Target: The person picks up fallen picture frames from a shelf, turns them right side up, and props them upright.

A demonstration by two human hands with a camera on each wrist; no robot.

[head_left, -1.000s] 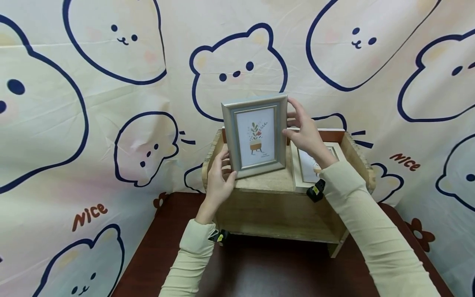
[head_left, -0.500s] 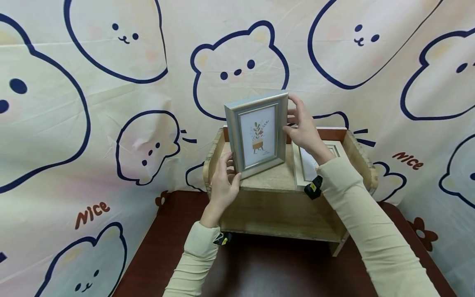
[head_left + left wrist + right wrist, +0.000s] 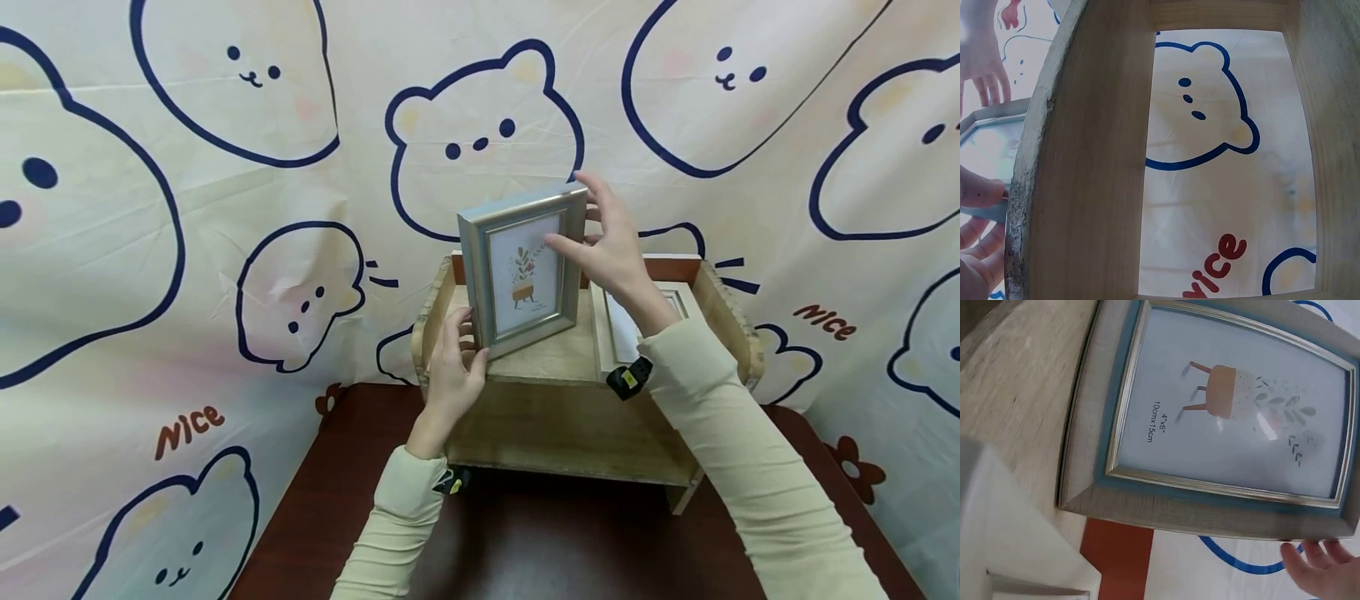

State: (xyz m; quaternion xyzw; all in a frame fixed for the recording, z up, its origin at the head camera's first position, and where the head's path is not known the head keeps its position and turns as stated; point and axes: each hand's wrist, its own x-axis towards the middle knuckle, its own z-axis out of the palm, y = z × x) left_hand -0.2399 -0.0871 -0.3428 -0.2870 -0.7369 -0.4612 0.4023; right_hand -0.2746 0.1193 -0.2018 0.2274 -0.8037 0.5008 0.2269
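Note:
A silvery picture frame (image 3: 525, 271) with blue-grey edging and a potted-plant print stands upright on a wooden shelf unit (image 3: 543, 362), angled so its left edge juts forward. My left hand (image 3: 452, 367) pinches its lower left corner. In the left wrist view, the thumb lies over the front of the frame (image 3: 997, 147) with fingers below. My right hand (image 3: 611, 242) is at the upper right edge, thumb spread in front of the print. In the right wrist view, the right hand's fingertips (image 3: 1310, 559) touch the side of the frame (image 3: 1210, 519); no thumb shows on the glass.
A second, cream picture frame (image 3: 603, 333) lies on the shelf's right side, partly behind the right forearm. Raised wooden side panels (image 3: 731, 321) bound the shelf top. The unit stands on a dark red-brown table (image 3: 540, 542) before a cartoon-printed cloth (image 3: 300, 192).
The picture frame has turned, its left side coming forward and slightly right, with the left hand following. The right hand's thumb has moved from the frame's edge to in front of the print.

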